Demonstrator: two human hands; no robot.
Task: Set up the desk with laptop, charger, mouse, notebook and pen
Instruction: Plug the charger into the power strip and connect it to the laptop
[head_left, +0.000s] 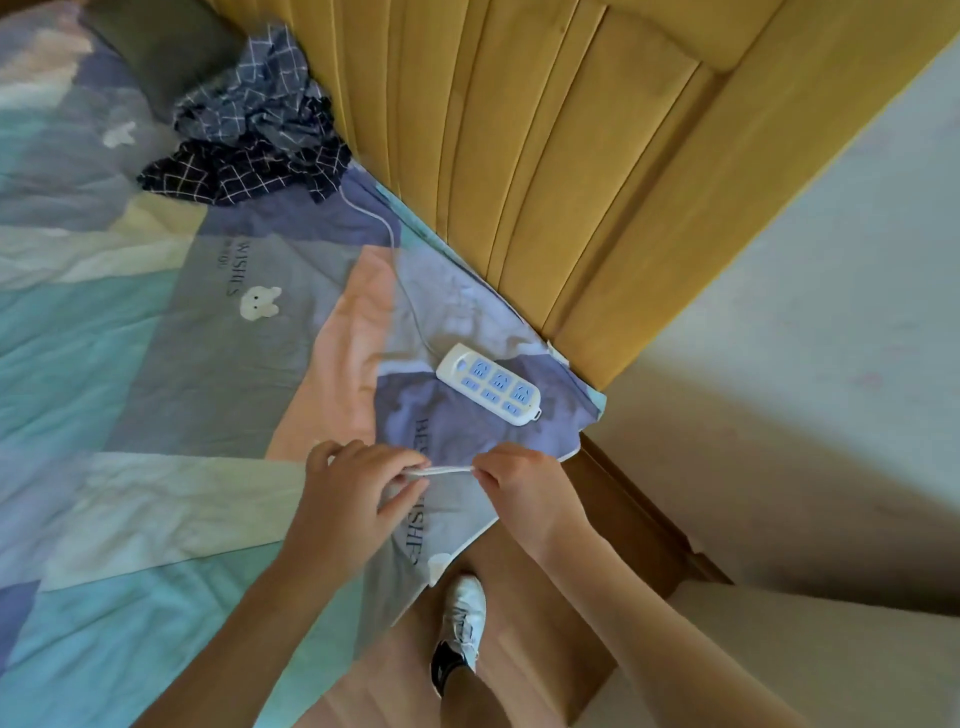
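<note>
The person stands at the bed's corner, both hands low at about 6 o'clock, stretching a short run of white charger cable (445, 470) between them. The left hand (358, 488) has its fingers curled around one end of it; the right hand (524, 486) pinches the other end between thumb and fingertips. Where the cable goes past either hand is hidden by the fingers. A small white block, perhaps the charger's plug (438, 564), hangs just below the hands at the sheet's edge, but it is too blurred to be sure.

Just above the hands, towards 12 o'clock, a white power strip (489, 384) with blue sockets lies on the patchwork bedsheet (156, 364), near the bed's corner. Its cord (400, 270) runs up towards 11 o'clock and vanishes under a heap of checked clothes (260, 135). The yellow padded headboard (545, 156) hems in the strip at 1 o'clock. At 3 o'clock a pale wall (831, 312) stands close by. A white sneaker (462, 623) stands on the narrow wooden floor (395, 670) beside the bed.
</note>
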